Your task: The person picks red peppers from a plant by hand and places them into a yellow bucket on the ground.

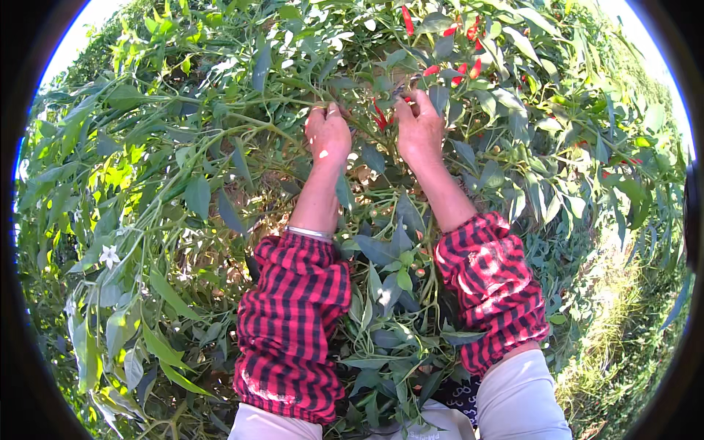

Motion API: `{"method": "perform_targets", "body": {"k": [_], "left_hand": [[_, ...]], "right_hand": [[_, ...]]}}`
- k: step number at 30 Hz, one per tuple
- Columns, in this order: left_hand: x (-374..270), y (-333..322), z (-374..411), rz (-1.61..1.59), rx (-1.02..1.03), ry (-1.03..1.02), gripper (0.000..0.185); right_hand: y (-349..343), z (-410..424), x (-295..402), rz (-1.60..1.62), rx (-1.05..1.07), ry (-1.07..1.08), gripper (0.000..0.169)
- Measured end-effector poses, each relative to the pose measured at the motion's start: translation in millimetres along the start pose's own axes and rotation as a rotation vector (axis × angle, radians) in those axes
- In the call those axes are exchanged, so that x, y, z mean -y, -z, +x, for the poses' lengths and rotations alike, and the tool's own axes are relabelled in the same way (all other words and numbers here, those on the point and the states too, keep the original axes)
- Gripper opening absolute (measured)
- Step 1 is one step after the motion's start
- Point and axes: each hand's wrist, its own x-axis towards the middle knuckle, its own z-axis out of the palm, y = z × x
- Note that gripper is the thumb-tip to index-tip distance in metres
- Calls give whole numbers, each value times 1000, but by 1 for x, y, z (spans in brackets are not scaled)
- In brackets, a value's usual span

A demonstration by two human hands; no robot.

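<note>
Both my arms, in red and black checked sleeve covers, reach into leafy chili pepper plants. My left hand (329, 132) is at a green stem (280, 101), with thumb and fingers close together; what lies between them is hidden. My right hand (421, 129) has its thumb and forefinger drawn together among the leaves, beside a bit of red; whether it grips a pepper or a stem is not clear. Between the hands hang red chili peppers (379, 116). More red chili peppers (458, 74) grow just above and to the right of my right hand.
Dense pepper foliage (165, 143) surrounds both arms. A white flower (109, 256) is on the left. Long branches droop at both sides. Sunlit grass (605, 286) lies at the lower right. A pale bag or cloth (440, 422) shows at the bottom between my arms.
</note>
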Motion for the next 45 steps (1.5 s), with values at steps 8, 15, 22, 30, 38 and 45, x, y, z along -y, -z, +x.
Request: {"method": "perform_targets", "body": {"k": [8,15,22,30,38,45], "left_hand": [[2,-5,0,-50,-11,-54,19],[5,-11,1,-49,-16,-81,18],[10,-13,5,-27,26,-138,20],[5,-18,-2,-56,35,-81,20],[1,-23,-5,19,77,-177,22],[-2,-27,-3,40,58,-153,18]], "right_hand": [[35,-1,30,813,447,-361,25],[-1,-6,20,-234,529,52,17],[-7,9,16,-861,473,338,24],[-12,15,2,-947,666,336,31],[-3,14,-4,-974,681,445,31],[-3,25,-30,-562,572,325,20]]}}
